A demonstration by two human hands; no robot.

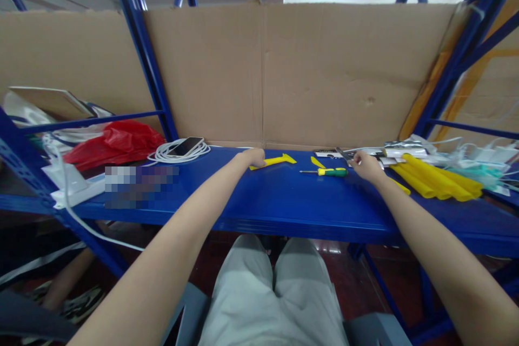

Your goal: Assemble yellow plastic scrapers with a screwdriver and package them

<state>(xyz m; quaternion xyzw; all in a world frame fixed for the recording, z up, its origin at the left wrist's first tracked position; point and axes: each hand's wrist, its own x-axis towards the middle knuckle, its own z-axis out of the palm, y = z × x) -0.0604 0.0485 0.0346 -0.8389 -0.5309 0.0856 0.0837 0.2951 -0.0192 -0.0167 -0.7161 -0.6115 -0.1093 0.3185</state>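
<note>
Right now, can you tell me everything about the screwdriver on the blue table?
The screwdriver has a green and yellow, plastic-looking handle and a thin, metal-looking shaft. It lies on the blue table, with its shaft pointing left and its handle toward the right hand, which isn't holding it. A small yellow piece lies just behind it; I can't tell if they touch.

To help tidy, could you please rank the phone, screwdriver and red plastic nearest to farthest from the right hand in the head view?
1. Screwdriver, left of the right hand
2. Phone, left of the left hand
3. Red plastic, past the phone
</note>
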